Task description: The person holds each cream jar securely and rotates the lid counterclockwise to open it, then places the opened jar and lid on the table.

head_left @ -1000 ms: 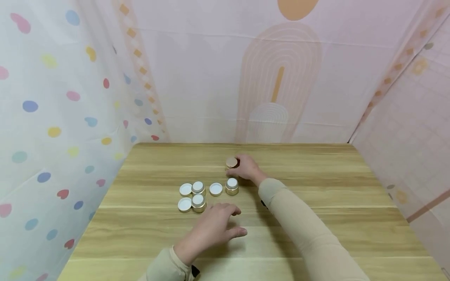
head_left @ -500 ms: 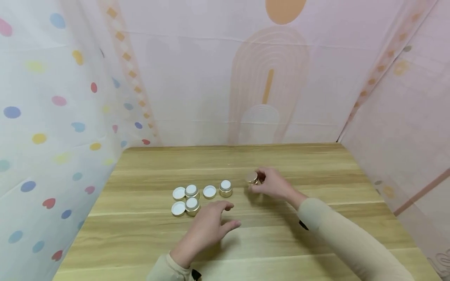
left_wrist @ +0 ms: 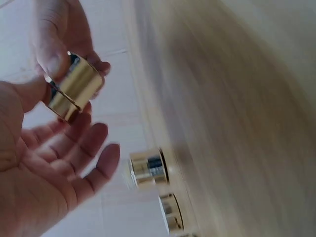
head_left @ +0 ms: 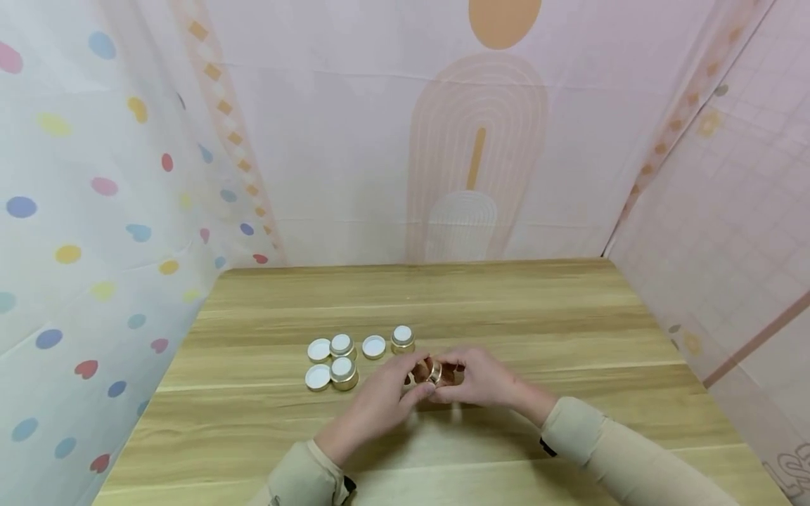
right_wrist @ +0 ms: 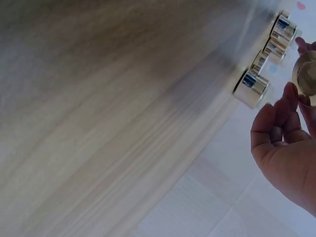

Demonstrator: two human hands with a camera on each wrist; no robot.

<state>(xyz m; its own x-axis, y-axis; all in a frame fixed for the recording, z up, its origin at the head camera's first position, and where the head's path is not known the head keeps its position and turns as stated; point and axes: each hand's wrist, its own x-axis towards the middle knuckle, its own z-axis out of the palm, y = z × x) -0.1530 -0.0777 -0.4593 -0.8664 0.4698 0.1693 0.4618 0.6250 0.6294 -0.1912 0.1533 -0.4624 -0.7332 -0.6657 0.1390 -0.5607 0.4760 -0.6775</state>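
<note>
A small gold cosmetic jar (head_left: 436, 371) is held tilted on its side above the table, between both hands. My right hand (head_left: 484, 379) grips its base end. My left hand (head_left: 380, 398) pinches the other end between thumb and fingers. In the left wrist view the jar (left_wrist: 78, 90) shows a seam near the left thumb, where lid and body meet. The right wrist view shows the jar's round bottom (right_wrist: 307, 76) at the right edge, beside the right fingertips.
Left of the hands, two gold jars with white tops (head_left: 342, 344) (head_left: 344, 374) stand beside two upturned lids (head_left: 319, 350) (head_left: 318, 377) on the wooden table (head_left: 538, 302). A third lid (head_left: 374, 346) and jar (head_left: 402, 339) lie just beyond the left hand. Patterned cloth (head_left: 354, 140) surrounds the table.
The right hand has lifted the jar from the back of the table and brought it toward me, beside the left hand. The left hand has taken hold of its other end.
</note>
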